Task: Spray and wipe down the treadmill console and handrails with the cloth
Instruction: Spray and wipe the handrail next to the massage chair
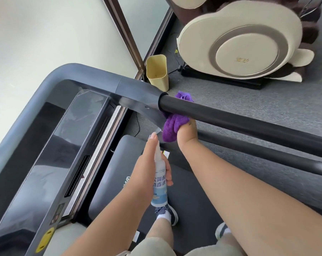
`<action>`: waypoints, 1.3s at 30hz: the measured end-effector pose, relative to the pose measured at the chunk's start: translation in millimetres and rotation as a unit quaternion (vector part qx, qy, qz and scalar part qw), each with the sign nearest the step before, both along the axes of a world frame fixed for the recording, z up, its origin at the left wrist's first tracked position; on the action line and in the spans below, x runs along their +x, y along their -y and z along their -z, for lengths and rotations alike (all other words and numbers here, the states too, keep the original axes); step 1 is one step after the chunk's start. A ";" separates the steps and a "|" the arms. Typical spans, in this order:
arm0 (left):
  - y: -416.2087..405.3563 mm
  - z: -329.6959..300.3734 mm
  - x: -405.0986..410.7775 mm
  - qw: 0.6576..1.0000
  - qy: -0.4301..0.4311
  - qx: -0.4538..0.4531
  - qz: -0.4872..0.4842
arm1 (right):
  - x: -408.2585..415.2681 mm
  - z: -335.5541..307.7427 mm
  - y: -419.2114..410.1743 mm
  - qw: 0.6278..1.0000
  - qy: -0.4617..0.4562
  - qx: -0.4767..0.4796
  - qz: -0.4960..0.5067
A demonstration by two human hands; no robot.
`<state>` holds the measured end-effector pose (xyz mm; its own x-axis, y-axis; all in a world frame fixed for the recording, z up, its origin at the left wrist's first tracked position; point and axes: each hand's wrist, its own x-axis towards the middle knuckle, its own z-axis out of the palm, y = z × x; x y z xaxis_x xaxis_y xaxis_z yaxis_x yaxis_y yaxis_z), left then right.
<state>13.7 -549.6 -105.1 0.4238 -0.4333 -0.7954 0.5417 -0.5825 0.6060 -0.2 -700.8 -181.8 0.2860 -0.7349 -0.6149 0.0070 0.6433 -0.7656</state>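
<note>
The treadmill console (51,145) with its dark glossy screen fills the left of the view. A black handrail (239,120) runs from the grey console arm down to the right. My right hand (187,134) grips a purple cloth (172,126) wrapped around the underside of the handrail near its joint with the arm. A corner of the cloth shows above the rail. My left hand (147,163) holds a white and blue spray bottle (160,180) upright, index finger on the nozzle, just left of the cloth.
A yellow bin (157,72) stands on the grey carpet beyond the handrail. A cream massage chair (239,43) sits at the top right. A frosted glass wall (45,34) is behind the console. My feet stand on the treadmill belt (193,209).
</note>
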 end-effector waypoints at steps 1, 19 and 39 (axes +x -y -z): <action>2.8 -0.2 -3.0 1.000 -0.007 -0.001 0.001 | -7.7 7.6 1.9 0.996 -0.055 -0.050 -0.048; 8.7 -14.1 -20.0 1.000 -0.015 -0.008 -0.016 | -20.3 18.1 -8.6 0.950 -0.066 -0.282 -0.113; -0.6 -0.4 -36.9 1.000 0.002 0.007 -0.001 | -85.1 56.0 12.9 0.609 -0.486 -0.497 -0.382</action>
<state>-23.2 -549.0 -104.7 0.4274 -0.4209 -0.8001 0.5405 -0.5905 0.5993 -85.3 -713.6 -237.8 0.6335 -0.7631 -0.1278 -0.7713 -0.6099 -0.1821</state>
